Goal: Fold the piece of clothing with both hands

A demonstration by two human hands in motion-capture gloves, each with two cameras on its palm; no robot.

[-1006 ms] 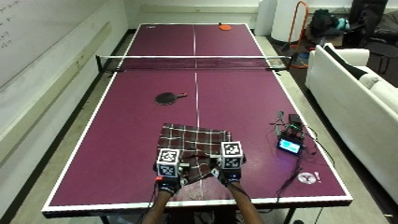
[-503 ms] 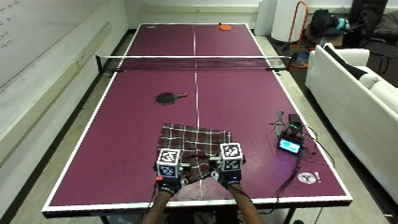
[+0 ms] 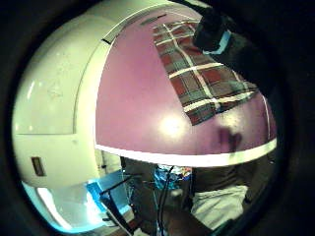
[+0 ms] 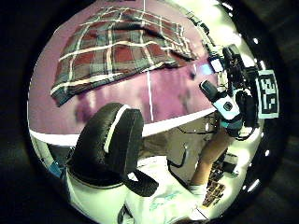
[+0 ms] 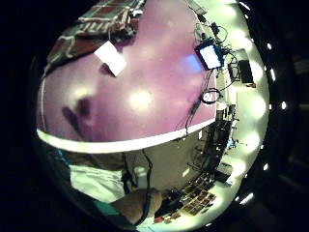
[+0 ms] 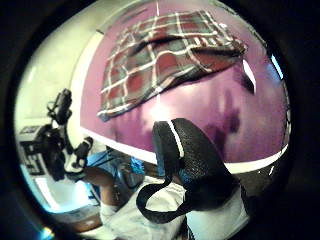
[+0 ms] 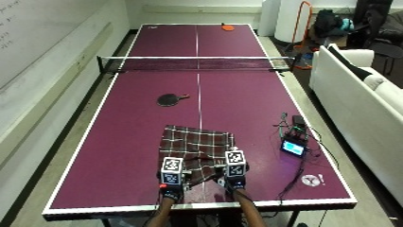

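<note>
the left hand (image 7: pixel 171 182) and the right hand (image 7: pixel 235 176) are side by side over the near edge of the plaid cloth (image 7: pixel 197 144), close to the near white line of the table (image 7: pixel 113 165). whether the fingers are spread or curled i cannot tell; the palm views show the cloth lying flat a little away from each palm, with bare purple table between, so neither hand is seen pinching it.

the cloth lies on the near half of the table, about on the white centre line, one edge pointing to the net (image 7: pixel 197 64) and the other close to the hands. it looks nearly square, so i cannot tell a long axis.

a black paddle (image 7: pixel 170 99) lies well apart, between cloth and net. a small device with a lit screen (image 7: pixel 294 147) and cables sits near the right edge. open table is on both sides of the cloth.
</note>
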